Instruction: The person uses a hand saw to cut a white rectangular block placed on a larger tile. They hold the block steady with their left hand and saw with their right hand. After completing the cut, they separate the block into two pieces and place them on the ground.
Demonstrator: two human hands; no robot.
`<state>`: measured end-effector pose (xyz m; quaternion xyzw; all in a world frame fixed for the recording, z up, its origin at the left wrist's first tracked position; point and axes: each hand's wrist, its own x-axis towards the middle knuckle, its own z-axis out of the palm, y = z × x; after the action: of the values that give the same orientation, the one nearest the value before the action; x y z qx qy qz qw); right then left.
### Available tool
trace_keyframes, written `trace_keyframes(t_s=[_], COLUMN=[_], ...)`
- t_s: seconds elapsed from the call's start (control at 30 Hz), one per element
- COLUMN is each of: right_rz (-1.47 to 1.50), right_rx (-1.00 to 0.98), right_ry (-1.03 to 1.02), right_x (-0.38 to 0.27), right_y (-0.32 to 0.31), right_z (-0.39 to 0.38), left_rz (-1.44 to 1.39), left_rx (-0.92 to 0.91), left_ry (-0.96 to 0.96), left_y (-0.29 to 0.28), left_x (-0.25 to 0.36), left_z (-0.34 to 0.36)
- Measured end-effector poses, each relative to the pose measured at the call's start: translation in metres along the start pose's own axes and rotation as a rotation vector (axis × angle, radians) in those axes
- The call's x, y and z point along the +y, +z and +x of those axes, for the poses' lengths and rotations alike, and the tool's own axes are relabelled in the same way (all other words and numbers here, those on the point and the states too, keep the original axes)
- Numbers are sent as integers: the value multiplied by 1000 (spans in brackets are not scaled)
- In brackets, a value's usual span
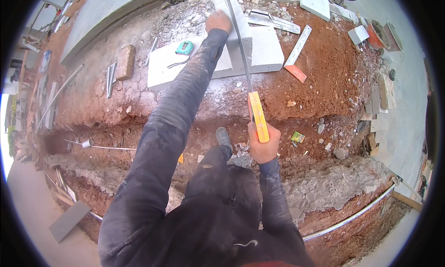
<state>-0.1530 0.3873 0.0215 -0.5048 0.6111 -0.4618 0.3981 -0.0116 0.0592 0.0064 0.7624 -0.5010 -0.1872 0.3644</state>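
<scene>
My saw point(257, 114) runs over a white block point(247, 32).
My right hand point(265, 144) is wrapped around the yellow handle; my left hand point(219, 22) rests at the block's left side, though I can't tell how its fingers are curled. The block sits on white slabs point(162, 67), a teal tape measure point(184, 47) on the left.

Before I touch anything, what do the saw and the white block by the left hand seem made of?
Saw blade: probably metal; thin, grey. Saw handle: plastic or painted metal; smooth, even yellow. White block: probably aerated concrete; matte, chalky-looking faces, though plaster is possible.
</scene>
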Motion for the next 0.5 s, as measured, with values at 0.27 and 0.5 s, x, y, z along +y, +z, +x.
trace_keyframes(t_s=[0.27,0.5], right_rz=[-91,-61], right_rx=[23,6], right_ry=[33,22], right_x=[3,-3], right_y=[-22,4], right_z=[-108,-16], left_rz=[7,55], left_rx=[54,8], left_ry=[17,4], left_y=[-5,-12], left_x=[0,3], left_z=[-11,-4])
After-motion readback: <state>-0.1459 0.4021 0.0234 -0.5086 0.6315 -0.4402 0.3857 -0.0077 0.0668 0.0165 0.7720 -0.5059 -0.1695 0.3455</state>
